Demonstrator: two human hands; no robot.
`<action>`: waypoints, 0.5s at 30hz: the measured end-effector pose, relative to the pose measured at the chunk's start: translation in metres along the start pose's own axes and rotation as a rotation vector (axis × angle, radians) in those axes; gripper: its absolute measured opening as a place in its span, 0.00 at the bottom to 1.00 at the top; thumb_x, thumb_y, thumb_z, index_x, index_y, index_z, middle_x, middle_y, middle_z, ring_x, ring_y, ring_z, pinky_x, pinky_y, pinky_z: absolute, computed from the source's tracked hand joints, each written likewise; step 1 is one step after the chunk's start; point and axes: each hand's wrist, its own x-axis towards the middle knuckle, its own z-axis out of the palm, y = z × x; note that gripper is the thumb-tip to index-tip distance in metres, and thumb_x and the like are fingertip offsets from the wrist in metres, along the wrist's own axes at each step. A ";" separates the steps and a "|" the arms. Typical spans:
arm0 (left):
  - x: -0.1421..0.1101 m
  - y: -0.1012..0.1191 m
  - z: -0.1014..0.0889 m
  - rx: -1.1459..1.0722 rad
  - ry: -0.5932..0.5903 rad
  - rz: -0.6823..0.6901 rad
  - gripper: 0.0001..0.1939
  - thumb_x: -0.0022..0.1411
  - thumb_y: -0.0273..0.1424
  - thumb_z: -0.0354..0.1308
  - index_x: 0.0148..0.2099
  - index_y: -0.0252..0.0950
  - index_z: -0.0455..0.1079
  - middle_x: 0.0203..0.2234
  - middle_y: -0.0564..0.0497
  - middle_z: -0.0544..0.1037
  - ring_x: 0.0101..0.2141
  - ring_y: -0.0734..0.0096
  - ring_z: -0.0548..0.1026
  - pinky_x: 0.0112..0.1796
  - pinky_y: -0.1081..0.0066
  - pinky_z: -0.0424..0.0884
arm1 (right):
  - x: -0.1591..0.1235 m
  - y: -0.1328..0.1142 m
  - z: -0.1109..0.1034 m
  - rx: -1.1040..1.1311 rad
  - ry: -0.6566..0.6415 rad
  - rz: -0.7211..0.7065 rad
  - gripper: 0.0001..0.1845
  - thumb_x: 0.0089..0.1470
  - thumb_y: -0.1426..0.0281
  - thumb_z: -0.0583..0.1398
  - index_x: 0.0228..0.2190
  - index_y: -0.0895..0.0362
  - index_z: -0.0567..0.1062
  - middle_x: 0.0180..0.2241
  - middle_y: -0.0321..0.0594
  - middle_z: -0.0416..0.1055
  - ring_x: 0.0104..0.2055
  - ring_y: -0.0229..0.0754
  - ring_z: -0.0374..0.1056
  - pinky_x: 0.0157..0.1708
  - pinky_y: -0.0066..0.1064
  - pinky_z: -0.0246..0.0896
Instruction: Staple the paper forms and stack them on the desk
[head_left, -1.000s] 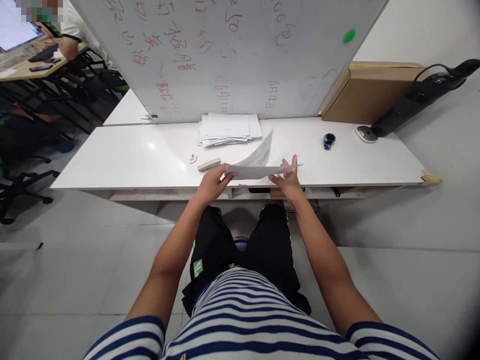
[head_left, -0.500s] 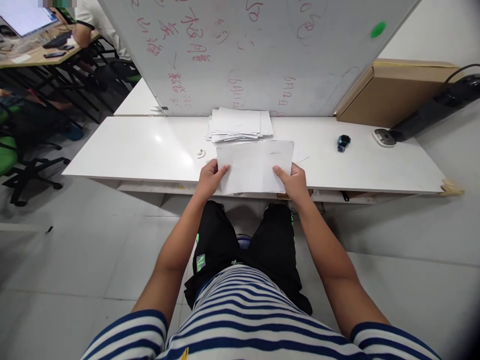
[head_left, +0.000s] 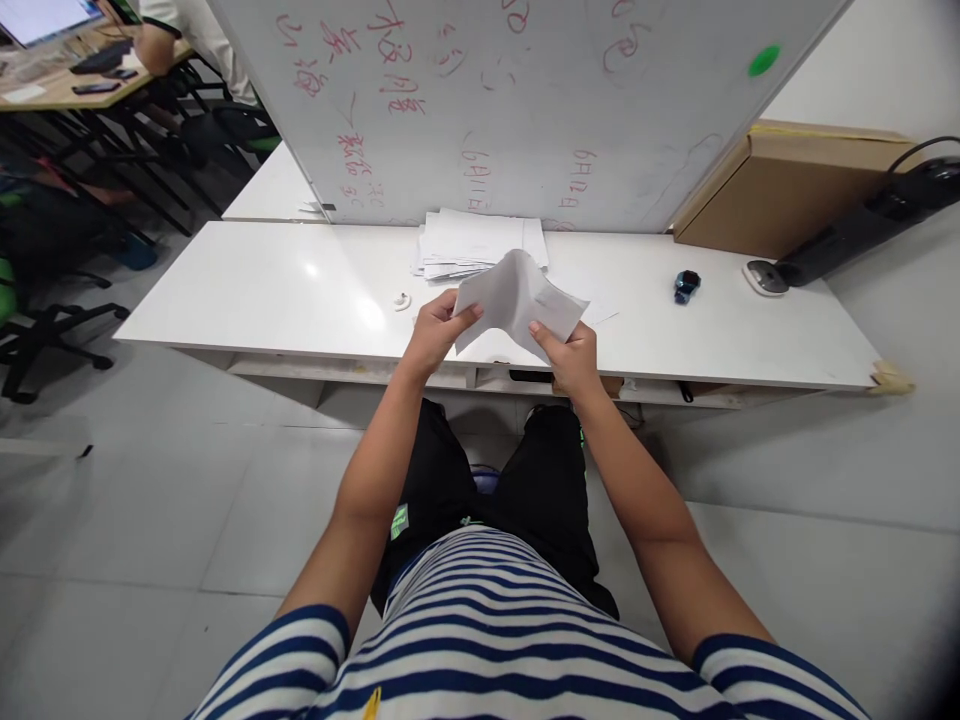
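A white sheet of paper (head_left: 514,290) bows upward in the middle between my two hands, above the front part of the white desk (head_left: 285,290). My left hand (head_left: 441,328) pinches its left edge, thumb on top. At its right edge my right hand (head_left: 571,352) grips in the same way, thumb over the sheet. Whether there is one sheet or more in my hands I cannot tell. Just behind lies a stack of white papers (head_left: 484,240), its front partly hidden by the held sheet. A small white curved object (head_left: 402,301) rests left of my left hand.
A whiteboard (head_left: 525,110) with red writing stands behind the desk. To the right are a dark wristwatch (head_left: 686,286), a computer mouse (head_left: 766,278), a cardboard box (head_left: 795,190) and a black cylindrical object (head_left: 862,225). A person's arm (head_left: 156,48) shows at the far left table.
The paper was nearly flat and now arches up in the middle. My hands have come closer together, still holding its two sides.
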 end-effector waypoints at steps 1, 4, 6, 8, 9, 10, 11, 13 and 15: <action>0.004 -0.004 0.001 0.023 0.000 0.010 0.23 0.57 0.43 0.62 0.51 0.37 0.72 0.44 0.47 0.78 0.44 0.60 0.75 0.44 0.64 0.70 | 0.001 0.002 0.005 -0.005 0.009 -0.024 0.21 0.50 0.54 0.64 0.40 0.56 0.78 0.41 0.42 0.78 0.46 0.50 0.72 0.47 0.43 0.66; 0.013 -0.026 0.007 0.190 0.033 -0.022 0.23 0.61 0.44 0.57 0.53 0.34 0.70 0.47 0.43 0.77 0.48 0.55 0.73 0.48 0.60 0.69 | 0.004 0.020 0.019 -0.060 0.017 -0.042 0.24 0.53 0.52 0.60 0.42 0.57 0.77 0.43 0.45 0.77 0.49 0.52 0.70 0.51 0.44 0.64; 0.016 -0.040 0.013 0.337 0.020 -0.034 0.23 0.64 0.44 0.53 0.51 0.32 0.71 0.47 0.40 0.77 0.50 0.52 0.72 0.51 0.57 0.66 | 0.003 0.035 0.027 -0.112 0.001 -0.004 0.26 0.53 0.51 0.58 0.42 0.59 0.77 0.45 0.49 0.76 0.51 0.53 0.69 0.53 0.45 0.62; 0.016 -0.050 0.021 0.417 -0.024 0.042 0.24 0.66 0.44 0.49 0.54 0.33 0.70 0.50 0.41 0.75 0.54 0.53 0.69 0.55 0.57 0.62 | 0.001 0.047 0.033 -0.143 -0.015 0.031 0.28 0.54 0.50 0.56 0.43 0.60 0.76 0.46 0.51 0.75 0.53 0.54 0.68 0.54 0.45 0.61; 0.015 -0.054 0.026 0.427 -0.034 0.090 0.24 0.67 0.44 0.47 0.57 0.34 0.68 0.52 0.41 0.74 0.56 0.54 0.68 0.57 0.58 0.60 | 0.000 0.051 0.035 -0.156 -0.018 0.034 0.29 0.54 0.49 0.56 0.43 0.60 0.76 0.46 0.52 0.75 0.53 0.54 0.68 0.55 0.44 0.61; 0.014 -0.057 0.029 0.426 -0.026 0.128 0.25 0.68 0.44 0.46 0.59 0.35 0.67 0.54 0.42 0.72 0.57 0.56 0.66 0.58 0.60 0.59 | -0.001 0.054 0.036 -0.172 -0.011 0.029 0.29 0.55 0.49 0.55 0.44 0.60 0.76 0.47 0.52 0.75 0.54 0.54 0.67 0.56 0.44 0.60; 0.012 -0.060 0.032 0.421 -0.002 0.145 0.26 0.69 0.44 0.45 0.61 0.35 0.65 0.55 0.43 0.71 0.58 0.57 0.65 0.58 0.62 0.59 | -0.002 0.057 0.036 -0.195 -0.001 0.021 0.29 0.56 0.48 0.53 0.44 0.60 0.76 0.47 0.52 0.75 0.54 0.54 0.67 0.57 0.43 0.59; 0.008 -0.067 0.034 0.419 0.054 0.105 0.27 0.69 0.45 0.43 0.61 0.34 0.64 0.55 0.42 0.72 0.57 0.56 0.67 0.56 0.62 0.61 | -0.004 0.061 0.034 -0.255 0.002 0.038 0.31 0.57 0.47 0.52 0.43 0.60 0.76 0.47 0.54 0.74 0.55 0.55 0.67 0.58 0.44 0.58; 0.004 -0.075 0.033 0.431 0.083 0.036 0.27 0.69 0.45 0.44 0.59 0.32 0.67 0.52 0.40 0.74 0.54 0.54 0.70 0.53 0.61 0.64 | -0.006 0.065 0.031 -0.303 -0.032 0.096 0.33 0.56 0.46 0.51 0.43 0.62 0.76 0.46 0.56 0.74 0.54 0.56 0.67 0.57 0.44 0.59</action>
